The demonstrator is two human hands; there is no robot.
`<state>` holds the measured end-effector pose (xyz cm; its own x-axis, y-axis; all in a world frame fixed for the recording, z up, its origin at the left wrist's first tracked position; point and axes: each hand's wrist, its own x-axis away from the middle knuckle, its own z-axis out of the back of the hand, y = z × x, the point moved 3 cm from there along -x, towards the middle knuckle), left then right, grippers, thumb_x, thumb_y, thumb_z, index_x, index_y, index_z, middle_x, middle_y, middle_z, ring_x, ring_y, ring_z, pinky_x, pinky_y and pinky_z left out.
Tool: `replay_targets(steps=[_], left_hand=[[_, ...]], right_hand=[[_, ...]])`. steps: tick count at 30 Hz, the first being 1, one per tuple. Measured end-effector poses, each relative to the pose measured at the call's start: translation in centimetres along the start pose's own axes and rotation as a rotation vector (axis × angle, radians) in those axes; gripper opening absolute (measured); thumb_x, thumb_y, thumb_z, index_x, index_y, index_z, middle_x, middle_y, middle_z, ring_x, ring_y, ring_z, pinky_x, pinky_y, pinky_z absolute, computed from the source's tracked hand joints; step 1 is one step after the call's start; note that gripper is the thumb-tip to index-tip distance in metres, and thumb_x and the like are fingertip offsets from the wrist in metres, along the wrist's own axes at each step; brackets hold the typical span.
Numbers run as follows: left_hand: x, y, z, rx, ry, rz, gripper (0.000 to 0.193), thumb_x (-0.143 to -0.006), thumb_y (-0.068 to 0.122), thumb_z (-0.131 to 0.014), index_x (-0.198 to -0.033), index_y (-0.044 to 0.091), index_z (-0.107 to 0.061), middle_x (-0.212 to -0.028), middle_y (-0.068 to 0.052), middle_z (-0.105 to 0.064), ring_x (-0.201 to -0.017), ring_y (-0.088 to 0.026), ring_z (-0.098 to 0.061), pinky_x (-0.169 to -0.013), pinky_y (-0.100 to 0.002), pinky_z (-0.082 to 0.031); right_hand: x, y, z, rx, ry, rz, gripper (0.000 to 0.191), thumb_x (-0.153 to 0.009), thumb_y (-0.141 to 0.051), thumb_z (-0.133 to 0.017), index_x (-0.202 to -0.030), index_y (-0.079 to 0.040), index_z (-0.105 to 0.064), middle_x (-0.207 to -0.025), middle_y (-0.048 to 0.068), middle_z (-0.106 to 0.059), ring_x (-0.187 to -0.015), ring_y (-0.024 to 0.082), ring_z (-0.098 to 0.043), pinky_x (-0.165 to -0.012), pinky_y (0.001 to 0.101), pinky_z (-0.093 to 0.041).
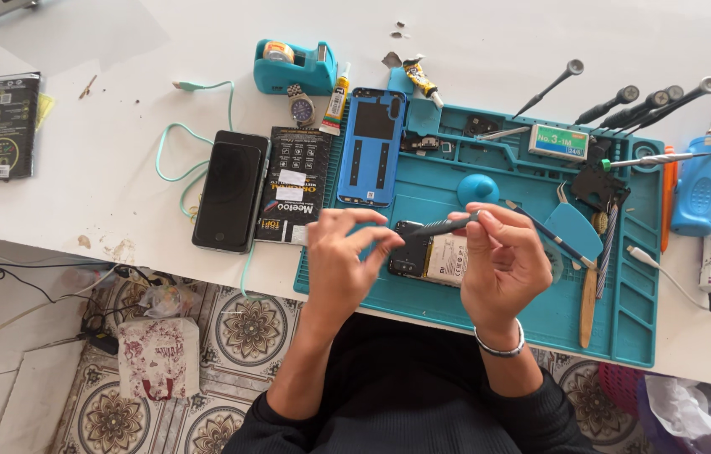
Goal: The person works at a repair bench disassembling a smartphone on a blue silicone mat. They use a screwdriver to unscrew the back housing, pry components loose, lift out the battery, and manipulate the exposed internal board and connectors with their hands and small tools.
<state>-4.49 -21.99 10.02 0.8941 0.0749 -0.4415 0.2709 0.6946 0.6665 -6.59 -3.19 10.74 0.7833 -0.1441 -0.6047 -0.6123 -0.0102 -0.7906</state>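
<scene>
The left hand (340,252) and right hand (498,252) hover above the opened phone (431,252) on the teal mat (624,328). The right fingers pinch the dark screwdriver (446,224), whose tip points to nine o'clock, where the left thumb and forefinger meet it, closed as if on a tiny part. I judge that a screw could slip there and drop off the near mat edge to the tiled floor (246,328). At eleven o'clock lies the blue back cover (370,147), beyond it the tape dispenser (295,67). The hands hide most of the phone's insides; what sits at the tip is too small to tell.
</scene>
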Motion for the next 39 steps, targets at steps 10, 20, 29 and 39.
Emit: replay_targets(steps=[10,20,29,39], left_hand=[[0.5,-1.0,-0.4,-0.139,0.065,0.097,0.014,-0.089,0.029,-0.077,-0.095,0.018,-0.083,-0.106,0.006,-0.073,-0.097,-0.021,-0.058,-0.084,-0.037,-0.038],[0.3,-1.1,0.1,-0.008,0.101,0.116,0.015,-0.098,0.025,-0.071,-0.101,0.014,-0.081,-0.102,0.007,-0.074,-0.093,-0.017,-0.061,-0.082,-0.034,-0.038],[-0.1,-0.3,1.3,0.034,0.078,0.064,0.016,-0.101,0.022,-0.068,-0.109,0.015,-0.079,-0.107,0.004,-0.074,-0.099,-0.018,-0.062,-0.085,-0.035,-0.041],[0.1,2.2,-0.4,0.078,-0.029,-0.108,0.028,-0.091,0.010,-0.074,-0.118,0.010,-0.072,-0.110,-0.002,-0.073,-0.101,-0.026,-0.063,-0.090,-0.039,-0.045]], right_hand=[[-0.5,-1.0,-1.3,0.319,-0.087,0.106,0.008,-0.101,0.002,-0.073,-0.101,0.004,-0.065,-0.113,0.017,-0.072,-0.097,0.020,-0.075,-0.073,0.0256,-0.064],[-0.3,-0.8,-1.7,0.324,-0.106,0.108,0.008,-0.100,0.002,-0.073,-0.101,0.003,-0.065,-0.112,0.017,-0.073,-0.097,0.020,-0.076,-0.072,0.0254,-0.064],[-0.9,-2.2,-2.8,0.427,-0.170,0.187,0.008,-0.098,0.002,-0.076,-0.102,0.002,-0.069,-0.110,0.015,-0.073,-0.093,0.022,-0.076,-0.081,0.0302,-0.062],[-1.0,-5.1,-3.5,0.457,-0.345,0.244,0.009,-0.094,0.003,-0.077,-0.099,-0.001,-0.070,-0.109,0.013,-0.073,-0.089,0.024,-0.074,-0.074,0.0315,-0.060]])
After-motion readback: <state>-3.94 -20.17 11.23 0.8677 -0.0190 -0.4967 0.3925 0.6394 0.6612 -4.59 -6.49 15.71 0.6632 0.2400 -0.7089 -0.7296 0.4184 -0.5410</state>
